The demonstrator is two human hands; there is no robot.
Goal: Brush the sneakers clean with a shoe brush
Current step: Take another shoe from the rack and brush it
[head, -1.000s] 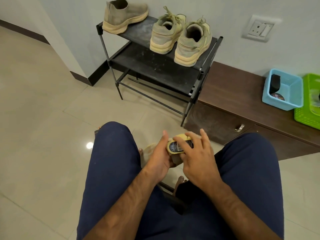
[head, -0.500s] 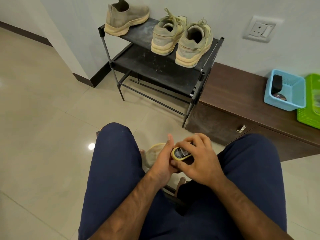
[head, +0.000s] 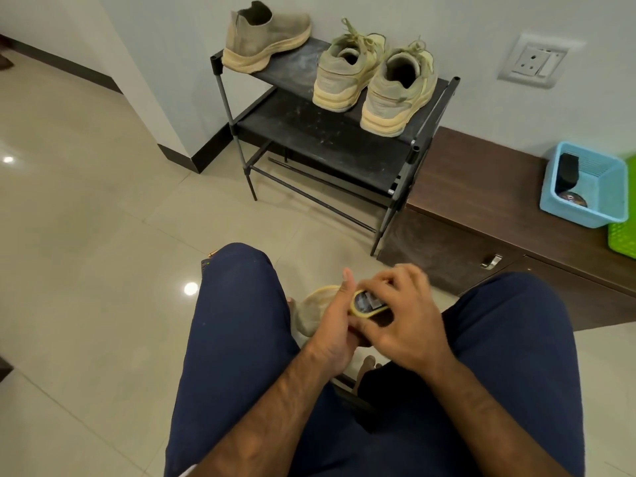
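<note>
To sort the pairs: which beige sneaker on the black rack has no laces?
The leftmost beige slip-on sneaker, turned sideways; the two laced sneakers show their heels.

Tiled floor [head: 86, 235] carries black shoe rack [head: 327, 146], legs on tiles, its R end (in view) just beside low brown desk [head: 481, 173]. Rack's dusty top shelf [head: 296, 63]: slip-on sneaker [head: 268, 36] at L corner, side-on. Next to it, left laced sneaker [head: 347, 70] & right laced sneaker [head: 395, 87], side by side, heels twd camera. On desk: blue basket [head: 578, 215], w/ green basket [head: 623, 235] just beside it.
</note>
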